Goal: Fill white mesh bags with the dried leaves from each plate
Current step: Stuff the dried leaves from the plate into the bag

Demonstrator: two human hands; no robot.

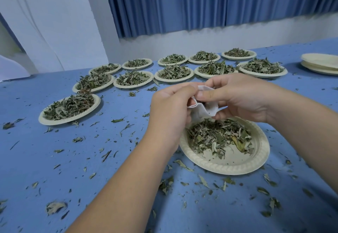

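- Broken leaf fragments [203,180] lie scattered across the blue tablecloth [73,168], thickest along the near edge.
- The nearest plate [228,166] is round, pale cream and pulp-like, with a ridged, braided rim. Its near half is bare.
- The dried leaves [215,137] on it are green-grey, curled and brittle-looking, heaped toward the far half.
- The white mesh bag [203,108] hangs between the 2 hands, above the plate's far rim. It is thin, soft and crumpled, with a hemmed mouth. Whether its lower end touches the leaves cannot be told.
- The left hand [170,104] has curled fingers pinching the left edge of the bag's mouth.
- The right hand [236,99] pinches the opposite edge between thumb and fingers, so the mouth sits between the two grips.
- Farther left, a single heaped plate [54,122] stands apart.
- Beyond, 10 more leaf-filled plates [173,81] sit in 2 rows of 5.
- At far right lies a stack of empty plates [320,64].
- A pleated blue curtain [201,3] hangs behind.
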